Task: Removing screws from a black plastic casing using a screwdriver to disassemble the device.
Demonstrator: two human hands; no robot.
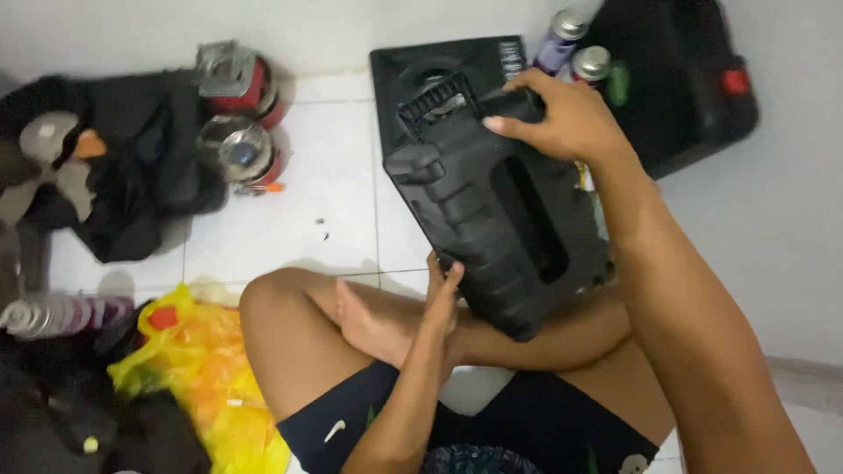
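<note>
Sitting cross-legged on the tiled floor (334,202), black plastic housing (496,211) tilted over the lap. Right hand (558,114) has a closed grip on its far top edge, left hand (439,294) props the near bottom edge, fingers curled on it, so the underside faces up. Spray cans (575,44) far right.

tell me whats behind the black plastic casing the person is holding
Behind the black plastic casing lies a flat black tray on the white tiles, with two spray cans at its far end. The casing covers most of the tray.
</note>
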